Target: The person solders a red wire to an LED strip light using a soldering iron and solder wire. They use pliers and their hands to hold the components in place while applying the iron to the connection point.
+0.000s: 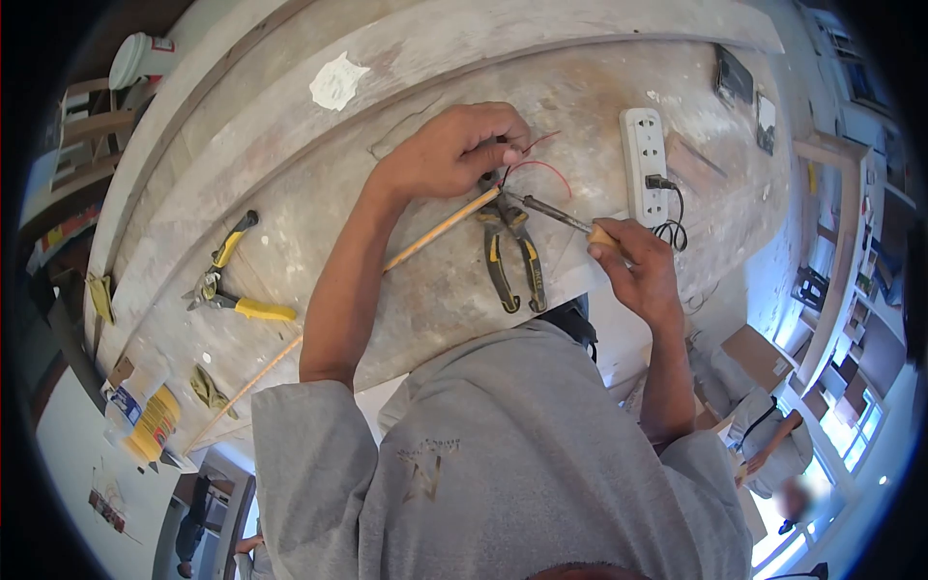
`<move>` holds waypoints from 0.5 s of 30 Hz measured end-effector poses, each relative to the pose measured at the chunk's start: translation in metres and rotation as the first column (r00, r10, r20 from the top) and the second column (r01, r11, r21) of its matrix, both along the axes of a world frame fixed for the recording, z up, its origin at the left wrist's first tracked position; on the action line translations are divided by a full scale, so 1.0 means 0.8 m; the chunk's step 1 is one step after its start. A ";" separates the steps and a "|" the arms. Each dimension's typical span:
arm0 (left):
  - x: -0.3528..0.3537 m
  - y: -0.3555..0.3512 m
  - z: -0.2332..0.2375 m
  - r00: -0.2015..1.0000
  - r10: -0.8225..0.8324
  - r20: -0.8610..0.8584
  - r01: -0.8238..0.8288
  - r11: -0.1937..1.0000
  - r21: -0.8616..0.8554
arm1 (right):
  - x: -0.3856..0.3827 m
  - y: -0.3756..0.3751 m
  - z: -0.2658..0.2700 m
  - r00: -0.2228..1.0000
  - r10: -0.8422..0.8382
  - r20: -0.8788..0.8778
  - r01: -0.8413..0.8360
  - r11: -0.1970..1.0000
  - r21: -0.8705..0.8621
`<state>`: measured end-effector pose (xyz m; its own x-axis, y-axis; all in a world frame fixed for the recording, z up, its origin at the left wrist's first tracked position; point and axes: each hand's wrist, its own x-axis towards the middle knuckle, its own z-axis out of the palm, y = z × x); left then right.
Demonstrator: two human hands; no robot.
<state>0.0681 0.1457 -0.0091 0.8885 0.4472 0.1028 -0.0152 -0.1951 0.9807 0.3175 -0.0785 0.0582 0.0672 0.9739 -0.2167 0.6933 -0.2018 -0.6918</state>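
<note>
My right hand is wrapped round the wooden handle of a soldering iron, whose tip points left at the end of a long thin strip. Above that end my left hand pinches a thin red wire, which curves out to the right. A dark wire hangs below the fingers. Pliers with black and yellow handles lie under the strip's end, their jaws partly hidden. The strip runs down to the left, passing beneath my left forearm.
A white power strip with a black plug stands to the right. Yellow-handled pliers, a cutter and a yellow-labelled container are on the left. A dark flat box lies at the upper right. Another person is at the lower right.
</note>
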 end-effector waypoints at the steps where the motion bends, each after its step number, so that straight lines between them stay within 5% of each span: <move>1: 0.000 0.001 -0.001 1.000 -0.005 0.006 0.005 1.000 0.017 | 0.001 0.000 0.000 1.000 0.003 0.000 -0.003 1.000 -0.001; 15: 0.007 -0.005 -0.008 0.999 0.042 0.007 -0.042 0.995 0.088 | -0.002 0.002 -0.004 1.000 0.029 0.011 -0.030 0.998 0.060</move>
